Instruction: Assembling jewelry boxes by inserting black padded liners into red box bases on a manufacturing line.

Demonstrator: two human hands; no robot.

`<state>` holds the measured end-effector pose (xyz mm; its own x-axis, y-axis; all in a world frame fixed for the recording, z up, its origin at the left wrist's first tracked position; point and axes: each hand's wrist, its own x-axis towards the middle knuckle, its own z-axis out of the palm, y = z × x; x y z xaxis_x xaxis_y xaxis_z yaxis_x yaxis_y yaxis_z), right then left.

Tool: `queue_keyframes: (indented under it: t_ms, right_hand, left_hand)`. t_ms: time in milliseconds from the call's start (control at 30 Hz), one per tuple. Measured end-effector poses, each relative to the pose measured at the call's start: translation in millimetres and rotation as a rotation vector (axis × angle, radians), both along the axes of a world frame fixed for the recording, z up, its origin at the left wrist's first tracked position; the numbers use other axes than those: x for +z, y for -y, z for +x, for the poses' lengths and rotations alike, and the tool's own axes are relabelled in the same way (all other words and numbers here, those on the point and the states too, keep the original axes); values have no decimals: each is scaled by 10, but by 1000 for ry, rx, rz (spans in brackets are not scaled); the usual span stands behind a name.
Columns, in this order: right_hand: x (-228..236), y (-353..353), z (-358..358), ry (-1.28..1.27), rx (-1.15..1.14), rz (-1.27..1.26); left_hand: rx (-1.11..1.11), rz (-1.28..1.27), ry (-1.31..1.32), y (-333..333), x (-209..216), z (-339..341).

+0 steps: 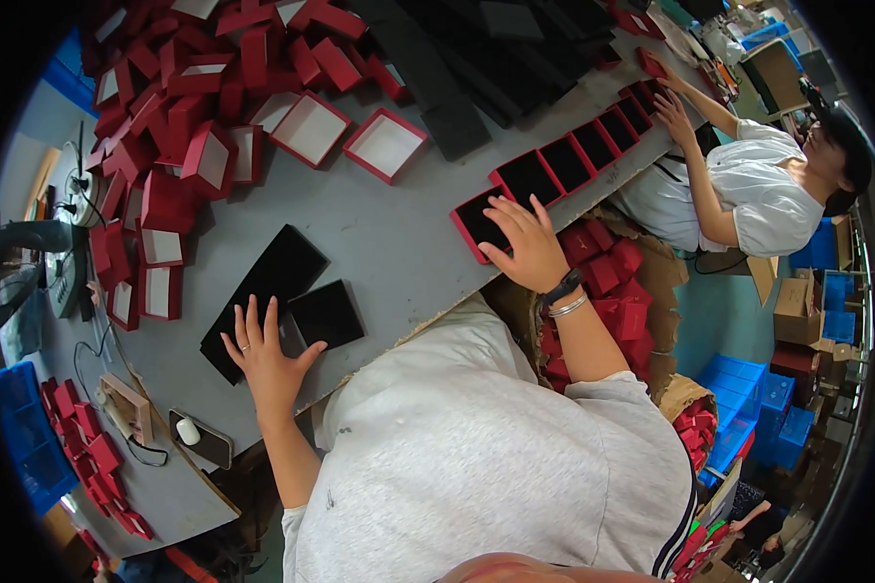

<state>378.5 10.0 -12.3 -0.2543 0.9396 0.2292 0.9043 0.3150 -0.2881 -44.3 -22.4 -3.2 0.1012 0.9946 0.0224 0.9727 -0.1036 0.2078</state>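
Note:
My left hand (pixel 268 361) lies with its fingers spread over black foam pads: a long strip (pixel 280 267) and a squarish pad (pixel 332 313) beside it. Nothing is gripped in it. With fingers stretched out, my right hand (pixel 530 248) rests on the nearest red box (pixel 469 222), which has a black lining inside. That box touches the end of a row of similar red boxes with black insides (pixel 566 163), running away to the far right. Part of the nearest box is hidden under my fingers.
Red boxes with white insides (pixel 306 128) are heaped at the far left. Black foam strips (pixel 457 126) lie at the back. A co-worker (pixel 749 185) reaches to the row's far end. Cartons of red pieces (pixel 617 321) stand below the table edge. A phone (pixel 204 439) lies left.

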Motion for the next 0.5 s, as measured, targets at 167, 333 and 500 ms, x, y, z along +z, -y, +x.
queue_keyframes:
  t_ms: [167, 333, 500]
  right_hand:
    - [29, -56, 33, 2, -40, 73]
    - [158, 8, -378, -215, 57, 105]
    - [81, 165, -1186, -444, 303, -110]
  left_hand:
    - [-25, 9, 13, 40, 21, 26]
    - [-153, -87, 59, 97, 110, 204]
    - [-240, -14, 159, 50, 60, 410]
